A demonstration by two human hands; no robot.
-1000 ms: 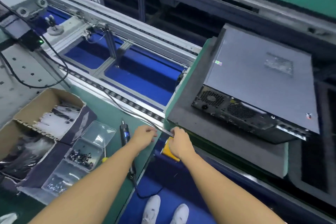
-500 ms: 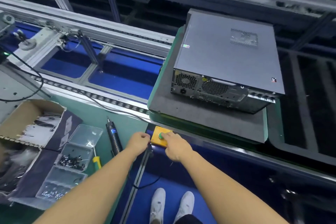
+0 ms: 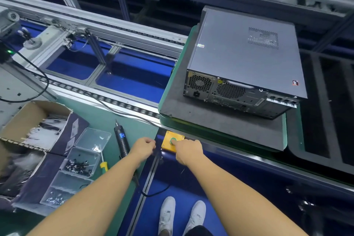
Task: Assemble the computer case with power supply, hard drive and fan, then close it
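The closed grey computer case [image 3: 243,59] lies on its side on a dark foam pad [image 3: 210,120] carried by a green pallet on the conveyor, rear ports and fan grilles facing me. My right hand [image 3: 188,151] is curled, one finger pressing the green button of a yellow button box [image 3: 169,141] at the conveyor's near edge. To the left of the box, my left hand [image 3: 143,147] rests as a loose fist on the bench edge and holds nothing.
An electric screwdriver [image 3: 121,140] lies on the green bench left of my hand. Clear screw boxes [image 3: 80,166], a yellow-handled screwdriver [image 3: 104,165] and a cardboard box of cable ties [image 3: 36,122] sit further left. Conveyor rails run behind; a black tray [image 3: 325,111] follows on the right.
The pallet with the case has slid right along the conveyor. My right hand has left the pallet's edge for the green button; my left hand dropped to the bench edge.
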